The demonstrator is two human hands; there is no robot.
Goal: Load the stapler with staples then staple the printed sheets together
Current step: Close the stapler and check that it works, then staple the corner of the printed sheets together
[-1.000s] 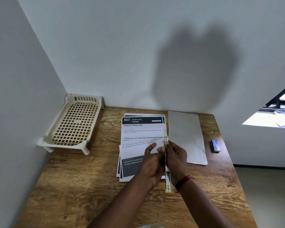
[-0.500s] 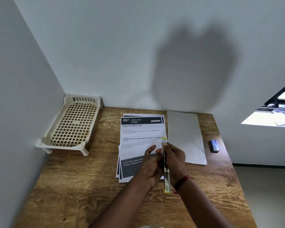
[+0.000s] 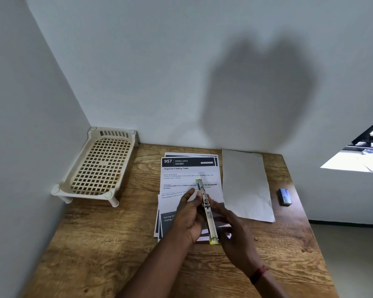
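Note:
A long metal stapler (image 3: 206, 211) with yellow ends is swung open into one straight strip and held just above the printed sheets (image 3: 190, 171). My left hand (image 3: 188, 218) grips its left side near the middle. My right hand (image 3: 229, 227) lies against its right side, blurred, with the thumb on the strip and the fingers a little apart. The sheets lie fanned in a loose stack at the middle of the wooden table (image 3: 116, 244). A small blue staple box (image 3: 285, 197) sits near the table's right edge, apart from both hands.
A blank white sheet (image 3: 247, 186) lies right of the printed stack. A cream plastic mesh tray (image 3: 99, 166) on short legs stands in the back left corner. Walls close the left and back sides; the table's right edge drops to the floor.
My right hand has slid back from the stapler's far tip toward its near end. The stapler has tilted slightly, its far end now leaning left. My left hand keeps its grip.

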